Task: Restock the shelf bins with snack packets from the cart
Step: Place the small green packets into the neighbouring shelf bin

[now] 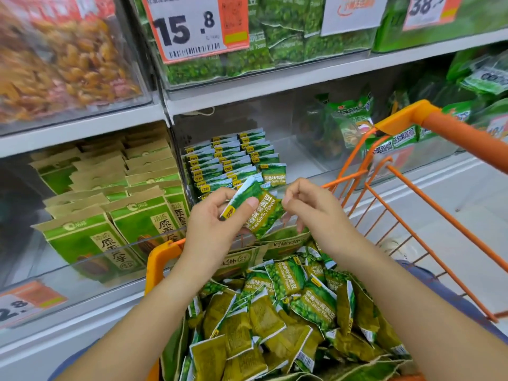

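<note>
Her left hand pinches a packet upright to slot into the bin just beyond, right hand loosely curled beside it, empty

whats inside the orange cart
The orange cart holds a loose heap of small green pea packets, with larger sunflower seed bags at the far end. Anything beneath the heap is covered.

open gap above packet rows, clear bin front wall below
</note>
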